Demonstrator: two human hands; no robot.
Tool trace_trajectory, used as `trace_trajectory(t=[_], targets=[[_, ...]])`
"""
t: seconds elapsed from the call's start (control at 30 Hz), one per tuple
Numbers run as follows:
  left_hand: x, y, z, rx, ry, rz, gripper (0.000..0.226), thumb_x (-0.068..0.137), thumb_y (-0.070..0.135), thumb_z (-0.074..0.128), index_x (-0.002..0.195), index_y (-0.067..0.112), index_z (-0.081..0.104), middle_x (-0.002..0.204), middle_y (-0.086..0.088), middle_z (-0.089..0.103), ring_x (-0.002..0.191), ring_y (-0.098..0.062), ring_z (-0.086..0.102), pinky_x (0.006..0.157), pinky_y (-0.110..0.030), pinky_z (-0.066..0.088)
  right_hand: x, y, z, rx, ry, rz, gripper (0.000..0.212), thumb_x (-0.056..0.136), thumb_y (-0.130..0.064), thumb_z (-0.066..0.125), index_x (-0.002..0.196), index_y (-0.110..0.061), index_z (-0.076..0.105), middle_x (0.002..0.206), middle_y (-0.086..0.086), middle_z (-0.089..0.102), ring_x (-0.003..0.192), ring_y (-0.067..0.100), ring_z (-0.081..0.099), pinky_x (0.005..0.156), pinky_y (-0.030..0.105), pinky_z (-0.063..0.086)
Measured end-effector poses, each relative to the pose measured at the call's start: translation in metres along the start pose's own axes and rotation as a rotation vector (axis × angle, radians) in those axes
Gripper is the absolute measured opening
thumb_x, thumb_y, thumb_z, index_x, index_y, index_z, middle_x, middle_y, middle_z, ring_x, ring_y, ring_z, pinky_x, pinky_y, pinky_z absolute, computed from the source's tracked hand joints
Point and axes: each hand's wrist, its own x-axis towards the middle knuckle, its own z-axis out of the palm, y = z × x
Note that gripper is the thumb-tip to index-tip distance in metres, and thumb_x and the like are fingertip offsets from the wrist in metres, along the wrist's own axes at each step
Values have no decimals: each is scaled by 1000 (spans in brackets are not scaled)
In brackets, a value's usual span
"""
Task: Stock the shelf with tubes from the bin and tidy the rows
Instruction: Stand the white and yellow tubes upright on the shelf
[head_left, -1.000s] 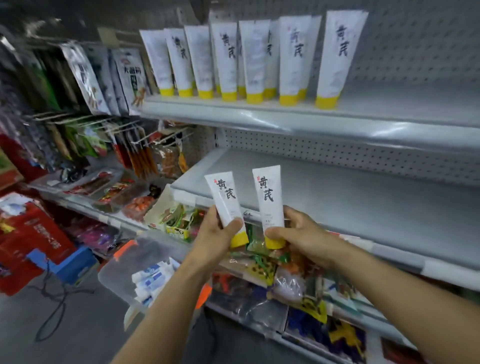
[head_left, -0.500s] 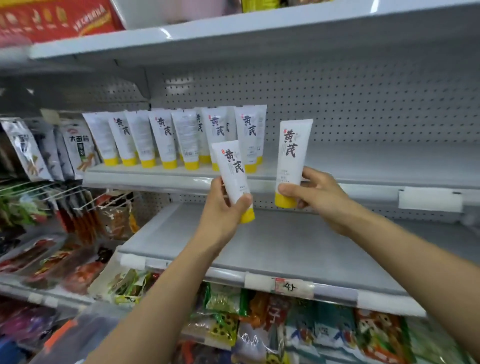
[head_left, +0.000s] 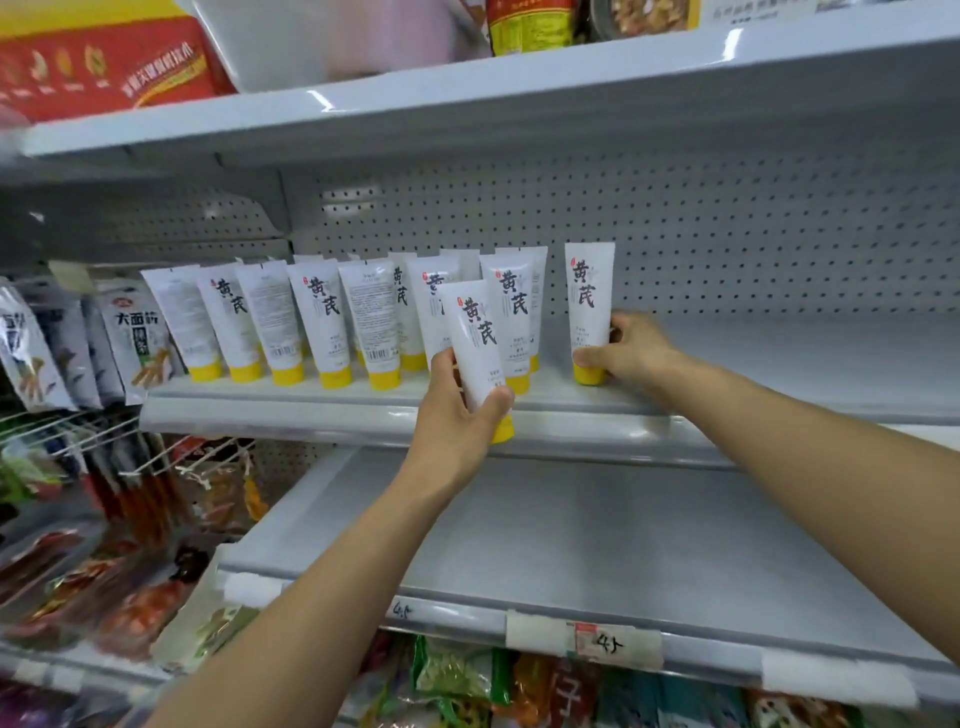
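Two tubes in play — my right grip (head_left: 631, 351) clamped on the right tube (head_left: 589, 296), cap down on the shelf (head_left: 571, 421) beside the row (head_left: 322, 317), my left grip (head_left: 457, 410) clamped on the left tube (head_left: 478, 343) before the shelf edge — a careless shove could domino that row.

Your bare arms reach forward and up. Your left hand (head_left: 462, 410) curls round a tube (head_left: 475, 338), thumb in front; your right hand (head_left: 631, 348) grips a second tube (head_left: 589, 296) low.
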Motion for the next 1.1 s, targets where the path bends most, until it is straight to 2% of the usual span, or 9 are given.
trace_trajectory(t=[0.17,0.6,0.7,0.77,0.8,0.87,0.97,1.03,1.1], targets=[[9,-1,-5,-11,-4,16,45,90,22,65,128,23,40,111,17,55,98,0,57,82,-26,52,20,5,3,-26,-11,32,51,82,-13,72,129,-9,52,125,9,61,108,26,61,93,36,50],[12,-1,-6,-50,-19,13,44,90,21,66,126,22,41,112,12,56,98,-2,57,83,-26,51,14,-5,5,-106,-6,105,50,87,-10,67,132,-3,46,131,12,56,116,28,56,81,27,43],[8,3,-7,-48,-12,24,46,88,20,67,127,22,42,114,8,58,98,-3,58,83,-28,53,3,-6,1,-272,137,94,53,86,-18,66,130,-2,41,127,11,52,116,31,54,78,31,41],[5,6,-6,-44,-3,45,48,87,20,69,126,24,42,114,8,59,99,-7,59,82,-28,54,-9,-10,1,-300,263,-67,39,85,-23,64,117,-5,48,108,8,56,101,27,58,73,34,43],[3,9,-4,-38,3,63,48,85,21,70,124,27,42,112,9,59,98,-8,59,81,-28,55,-17,-15,3,-207,239,-149,32,85,-26,65,109,-7,53,97,4,58,91,22,58,72,37,45],[0,14,1,-21,14,98,48,83,22,73,119,31,42,105,15,59,92,-7,60,78,-28,55,-36,-26,7,41,9,-239,28,82,-33,71,96,-11,63,85,2,64,79,15,58,73,36,49],[-4,24,11,-12,16,129,47,81,24,75,117,31,46,97,17,61,81,0,60,72,-22,54,-59,-41,11,117,-306,-223,26,78,-39,75,93,-20,66,85,-5,71,74,5,64,65,22,47],[-6,29,17,11,0,145,47,81,20,75,118,29,47,96,15,63,79,1,61,66,-16,53,-63,-42,11,172,-348,-204,26,77,-29,77,97,-18,66,84,-4,73,73,6,67,64,26,51],[-8,33,20,26,-34,149,49,79,20,76,118,28,48,98,13,64,81,-1,62,65,-13,52,-64,-41,10,213,-329,-182,30,75,-20,78,102,-13,66,89,4,75,82,16,72,71,36,59]])
